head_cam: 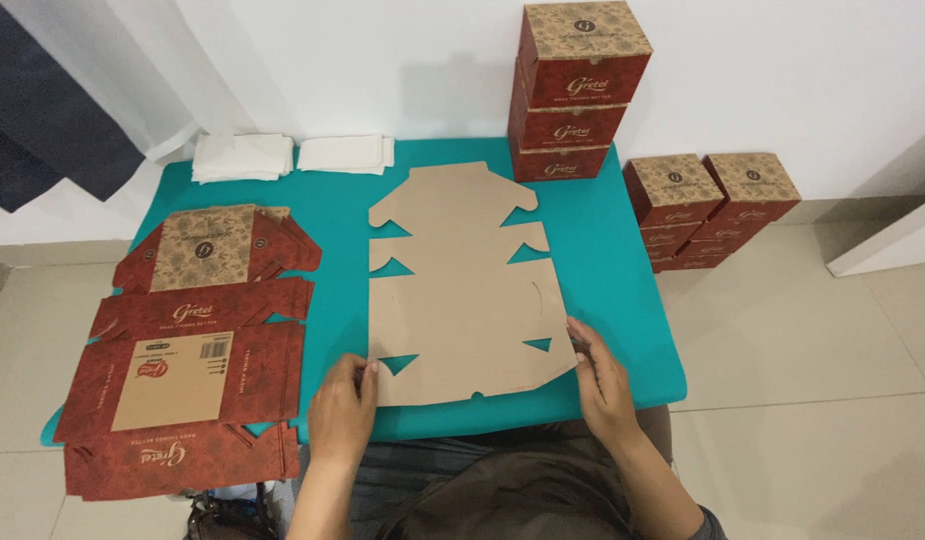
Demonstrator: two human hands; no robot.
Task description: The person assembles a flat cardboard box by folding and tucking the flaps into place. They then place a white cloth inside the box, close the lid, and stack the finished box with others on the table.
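Note:
A flat, unfolded cardboard box blank (463,290) lies plain brown side up in the middle of the teal table (608,260). My left hand (345,408) pinches its near left corner. My right hand (600,378) rests on its near right edge, fingers on the card. Both hands sit at the table's front edge, apart from each other by the blank's width.
A pile of flat red printed box blanks (198,350) lies at the left, overhanging the table. Two stacks of white paper sheets (288,155) sit at the back. Three folded red boxes (573,95) are stacked at the back right. More folded boxes (708,210) stand on the floor to the right.

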